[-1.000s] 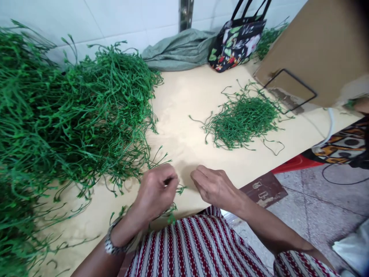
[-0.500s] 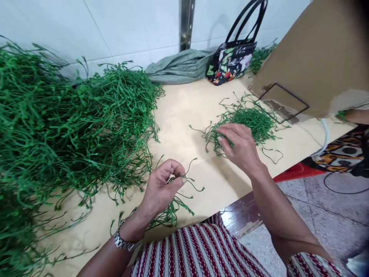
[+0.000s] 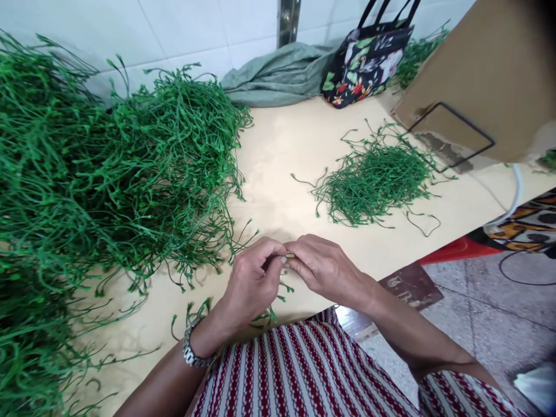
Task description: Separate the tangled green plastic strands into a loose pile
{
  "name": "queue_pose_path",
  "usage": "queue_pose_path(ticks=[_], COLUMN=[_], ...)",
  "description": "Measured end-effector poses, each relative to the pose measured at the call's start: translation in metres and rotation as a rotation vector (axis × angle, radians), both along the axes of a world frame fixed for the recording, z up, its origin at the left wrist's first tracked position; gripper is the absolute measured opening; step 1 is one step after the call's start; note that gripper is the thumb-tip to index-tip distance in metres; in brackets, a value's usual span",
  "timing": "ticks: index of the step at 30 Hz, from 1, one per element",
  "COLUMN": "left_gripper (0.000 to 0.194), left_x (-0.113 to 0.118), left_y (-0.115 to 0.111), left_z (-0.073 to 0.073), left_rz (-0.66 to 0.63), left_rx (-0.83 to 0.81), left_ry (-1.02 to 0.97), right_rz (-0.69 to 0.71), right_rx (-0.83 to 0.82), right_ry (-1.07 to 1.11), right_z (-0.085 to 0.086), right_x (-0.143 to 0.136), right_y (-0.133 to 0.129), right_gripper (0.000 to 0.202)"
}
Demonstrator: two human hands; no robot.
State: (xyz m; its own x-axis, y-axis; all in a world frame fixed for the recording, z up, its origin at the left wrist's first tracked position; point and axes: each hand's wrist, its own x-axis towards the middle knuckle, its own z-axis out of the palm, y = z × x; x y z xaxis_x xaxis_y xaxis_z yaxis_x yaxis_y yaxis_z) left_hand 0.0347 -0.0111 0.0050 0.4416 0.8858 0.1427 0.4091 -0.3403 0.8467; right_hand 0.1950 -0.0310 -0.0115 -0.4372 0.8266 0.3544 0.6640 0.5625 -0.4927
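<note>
Green stems (image 3: pixel 266 317) close to the front edge of the table (image 3: pixel 278 150), a few tips showing just below the left hand (image 3: pixel 256 278). Fingers of that hand curled, with thumb pressed toward forefinger, gripping the mostly hidden stems. Right hand (image 3: pixel 324 266) brought up fingertip to fingertip with the left, thumb and fingers pinched closed; too small to tell exactly what is caught between.

Spread over the table's left end, from front edge to back edge, a large heap (image 3: pixel 108 168) of the same stems, with stragglers reaching toward the left wrist. Well to the right, between front and back edges, a smaller pile (image 3: pixel 377 179), thin ends fanning out around it. On the left wrist, a metal watch (image 3: pixel 193 347).

Along the back edge, a crumpled grey-green cloth (image 3: pixel 278 75) and, just right of it, a floral bag (image 3: pixel 367 66) with dark handles. Toward the table's right end, a slanted cardboard sheet (image 3: pixel 490 75) with a dark wire frame (image 3: pixel 467 123) in front. Below the front edge, something red (image 3: pixel 460 249).
</note>
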Motion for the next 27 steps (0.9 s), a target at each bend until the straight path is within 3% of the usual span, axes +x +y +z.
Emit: queue_pose_path(ticks=[5,10,15,21,27], left_gripper=[0.015,0.015,0.02,0.018,0.013], left_x=[0.002,-0.002,-0.005,-0.004,-0.008], left_y=[-0.006,-0.011,-0.006,-0.001,0.002], left_z=[0.0,0.0,0.007,0.009,0.002], left_rz=[-0.013,-0.051,-0.142,-0.131,-0.049], left_rx=[0.234,0.27,0.079,-0.359,-0.485], left_ry=[0.206,0.244,0.155,-0.176,-0.375], right_rz=[-0.01,0.061,0.125,0.112,0.035], right_rx=[0.105,0.105,0.066,-0.145,-0.421], right_ry=[-0.131,-0.061,0.12,0.442,0.708], right_z=[0.006,0.003,0.004,0.005,0.0], right_x=[0.0,0.004,0.004,0.002,0.014], right_y=[-0.001,-0.001,-0.004,-0.005,-0.011], right_gripper=[0.023,0.025,0.027,0.016,0.018])
